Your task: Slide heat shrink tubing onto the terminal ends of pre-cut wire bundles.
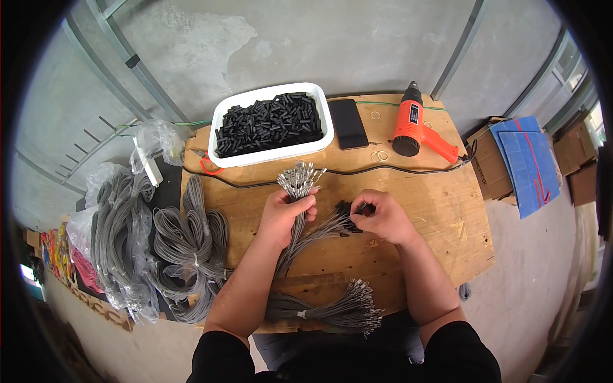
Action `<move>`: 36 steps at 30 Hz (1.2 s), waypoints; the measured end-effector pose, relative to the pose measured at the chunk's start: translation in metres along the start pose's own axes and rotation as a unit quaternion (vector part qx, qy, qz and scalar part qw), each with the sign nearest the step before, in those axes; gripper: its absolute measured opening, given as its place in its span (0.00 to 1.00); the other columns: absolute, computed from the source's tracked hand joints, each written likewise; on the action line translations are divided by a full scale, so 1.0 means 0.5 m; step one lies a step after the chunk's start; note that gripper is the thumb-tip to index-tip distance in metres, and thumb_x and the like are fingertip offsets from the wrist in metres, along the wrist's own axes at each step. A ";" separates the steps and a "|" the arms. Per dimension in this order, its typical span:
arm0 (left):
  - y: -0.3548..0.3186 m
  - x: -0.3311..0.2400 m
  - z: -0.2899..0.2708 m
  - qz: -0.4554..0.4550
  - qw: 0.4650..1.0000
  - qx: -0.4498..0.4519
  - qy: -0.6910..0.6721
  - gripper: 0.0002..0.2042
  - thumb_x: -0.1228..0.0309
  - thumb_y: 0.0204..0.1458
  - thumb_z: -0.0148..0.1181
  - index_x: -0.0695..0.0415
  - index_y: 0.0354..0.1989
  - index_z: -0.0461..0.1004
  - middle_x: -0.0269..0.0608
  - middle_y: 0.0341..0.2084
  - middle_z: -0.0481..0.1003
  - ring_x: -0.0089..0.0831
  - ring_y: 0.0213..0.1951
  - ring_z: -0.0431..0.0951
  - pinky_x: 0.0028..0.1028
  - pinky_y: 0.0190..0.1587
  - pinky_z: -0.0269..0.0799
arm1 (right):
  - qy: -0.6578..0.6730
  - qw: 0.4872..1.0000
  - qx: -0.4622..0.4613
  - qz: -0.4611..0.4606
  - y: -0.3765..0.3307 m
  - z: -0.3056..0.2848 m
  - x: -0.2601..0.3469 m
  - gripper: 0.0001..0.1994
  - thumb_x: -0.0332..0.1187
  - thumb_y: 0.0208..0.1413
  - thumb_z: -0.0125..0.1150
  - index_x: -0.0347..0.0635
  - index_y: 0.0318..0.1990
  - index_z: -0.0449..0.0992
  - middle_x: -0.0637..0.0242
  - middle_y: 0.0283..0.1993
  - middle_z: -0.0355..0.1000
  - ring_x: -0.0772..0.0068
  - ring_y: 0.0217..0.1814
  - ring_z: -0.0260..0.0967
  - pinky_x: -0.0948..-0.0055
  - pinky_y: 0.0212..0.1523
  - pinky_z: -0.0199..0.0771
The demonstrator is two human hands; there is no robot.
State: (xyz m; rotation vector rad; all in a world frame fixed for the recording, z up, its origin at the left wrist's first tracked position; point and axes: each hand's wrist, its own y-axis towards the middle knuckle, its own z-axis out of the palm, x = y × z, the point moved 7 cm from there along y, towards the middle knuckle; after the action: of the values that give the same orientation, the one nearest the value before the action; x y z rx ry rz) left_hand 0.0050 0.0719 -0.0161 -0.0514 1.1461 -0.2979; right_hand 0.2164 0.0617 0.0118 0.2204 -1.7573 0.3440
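Nearest the person, at the front edge of the wooden surface [440,210] and well on the near side of the white tub [274,157], lies a tied bundle of grey wires [325,310], its metal-tipped ends fanned to the right.

Farther in, just on the near side of the tub, the left hand [285,216] holds a second wire bundle [297,185] upright; its fingers are clamped around the wires below the bright metal tips. Wires with black-covered ends [345,217] spread to the right from beside this bundle, nearside and to the right of the tub. The right hand [381,217] is at those ends, thumb and forefinger brought close together; whether a piece is clamped between them cannot be told.

Nearside and left of the tub are a looped grey coil [191,239] and, beyond it to the left, plastic-wrapped coils [121,239].

A black cord [332,172] crosses just in front of the tub. The tub contains many short black tubes [268,124]. Just right of it lies a black phone [350,124]; farther right, an orange heat gun [412,121]. Behind the tub stands a grey wall [306,45].
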 end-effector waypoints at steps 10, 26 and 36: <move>-0.012 0.023 0.030 -0.076 0.996 0.043 0.014 0.15 0.72 0.57 0.64 0.67 0.50 0.76 0.43 0.39 0.79 0.30 0.37 0.81 0.28 0.40 0.80 | -0.273 0.935 -0.180 -0.140 -0.013 -0.034 0.069 0.19 0.33 0.48 0.76 0.40 0.47 0.80 0.72 0.25 0.68 0.82 0.27 0.65 0.76 0.29 0.66; -0.009 0.019 0.061 0.017 0.964 0.122 0.237 0.13 0.78 0.53 0.65 0.64 0.47 0.76 0.41 0.37 0.80 0.31 0.37 0.82 0.27 0.41 0.79 | 0.154 0.979 -0.076 -0.114 -0.006 0.042 0.015 0.04 0.22 0.60 0.63 0.34 0.42 0.78 0.68 0.36 0.79 0.83 0.35 0.73 0.81 0.39 0.73; -0.020 0.012 0.050 -0.071 0.992 0.101 0.004 0.16 0.73 0.62 0.54 0.64 0.56 0.71 0.50 0.44 0.79 0.40 0.43 0.82 0.34 0.43 0.79 | 0.124 0.979 -0.120 -0.106 -0.001 0.030 0.003 0.10 0.23 0.59 0.62 0.37 0.48 0.75 0.74 0.31 0.74 0.87 0.32 0.67 0.84 0.35 0.68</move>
State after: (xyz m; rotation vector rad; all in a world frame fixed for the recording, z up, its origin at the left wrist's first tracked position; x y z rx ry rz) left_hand 0.0278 0.0580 -0.0092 0.0462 1.1171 -0.5388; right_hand 0.2025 0.0559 0.0103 0.1801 -1.4954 0.0020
